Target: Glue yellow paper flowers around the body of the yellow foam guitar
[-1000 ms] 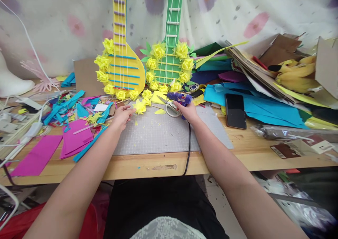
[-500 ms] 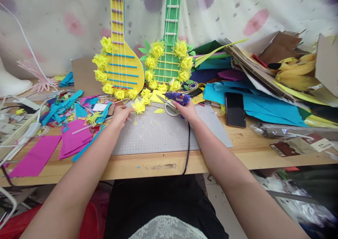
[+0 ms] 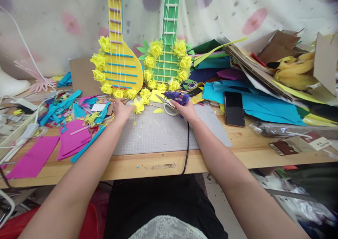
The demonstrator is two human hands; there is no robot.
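My right hand (image 3: 187,111) is wrapped round a purple hot glue gun (image 3: 176,96), whose black cord hangs over the table's front edge. Beside that hand lie scissors (image 3: 170,109) with a light handle. My left hand (image 3: 123,111) is spread, its thumb beside a yellow paper flower (image 3: 138,106) and its other fingers partly hidden near the base of a yellow paper guitar (image 3: 123,66). Yellow flowers trim this guitar's left and lower edge. Next to it stands a green paper guitar (image 3: 169,61), with yellow flowers down both sides.
A grey cutting mat (image 3: 163,136) covers the table's middle. Left of it lie magenta sheets (image 3: 75,136) and coloured scraps. To the right are a black phone (image 3: 234,108), blue sheets (image 3: 271,108) and piled cardboard (image 3: 282,48). Cables and sockets line the left edge.
My left hand has moved slightly up and away, toward the yellow guitar's base, and turned. My right hand keeps the glue gun in nearly the same place. The view has shifted slightly.
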